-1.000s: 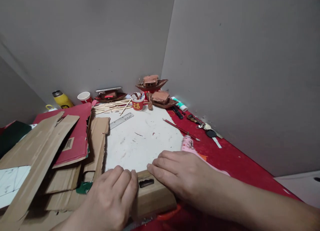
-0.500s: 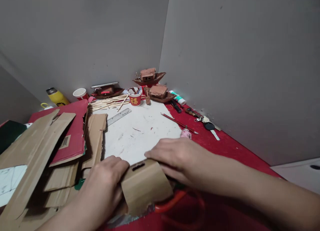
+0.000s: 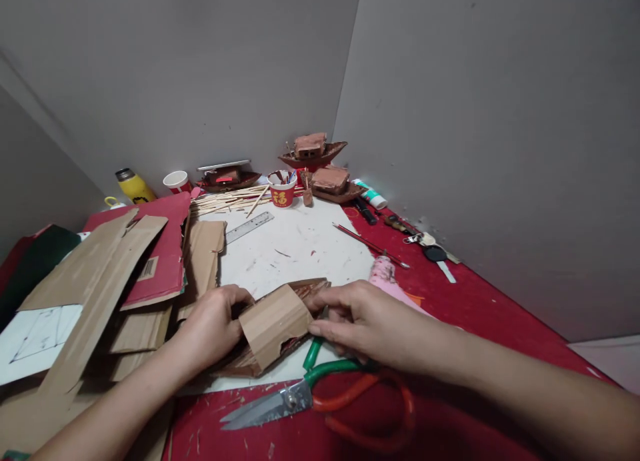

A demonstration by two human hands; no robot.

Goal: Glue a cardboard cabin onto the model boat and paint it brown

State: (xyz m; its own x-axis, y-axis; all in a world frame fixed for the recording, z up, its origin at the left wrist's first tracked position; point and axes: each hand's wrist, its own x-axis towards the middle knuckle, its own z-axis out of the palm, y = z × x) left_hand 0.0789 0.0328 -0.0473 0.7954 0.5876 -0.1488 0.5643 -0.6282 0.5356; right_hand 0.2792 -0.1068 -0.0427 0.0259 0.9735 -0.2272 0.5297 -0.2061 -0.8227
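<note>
Hands (n=2): L hand [image 3: 220, 322] & R hand [image 3: 361, 318], one each side of the work.
Card piece [image 3: 275, 324] (n=1): bent, btwn the hands, lying over the brown hull [image 3: 241, 364] (n=1), whose ends project beyond it.
L hand, state: fingers curled at card's L edge; tips hidden, grip can't tell.
R hand, state: thumb at card's R corner, forefinger apart from it, near hull's R end; whether clamped on card or hull, can't tell.
Scissors [image 3: 293, 398] (n=1 pr): on table [image 3: 493, 321], nearer the viewer than card; blades twd L, green & orange-red handles just below R hand.
Model boats (n=3), w/ cabins: rear L boat [image 3: 220, 177], rear top boat [image 3: 311, 148], rear R boat [image 3: 331, 181].
Cups (n=2): lettered cup [image 3: 283, 193], holding slim items; 2nd cup [image 3: 179, 182], farther L.
Ruler [image 3: 250, 226] (n=1): on white sheet [image 3: 300, 241], beyond card.
Bottle [image 3: 133, 186] (n=1): yellow, rear L.
Sticks [image 3: 230, 201]: many, overlapping; count n/a.
</note>
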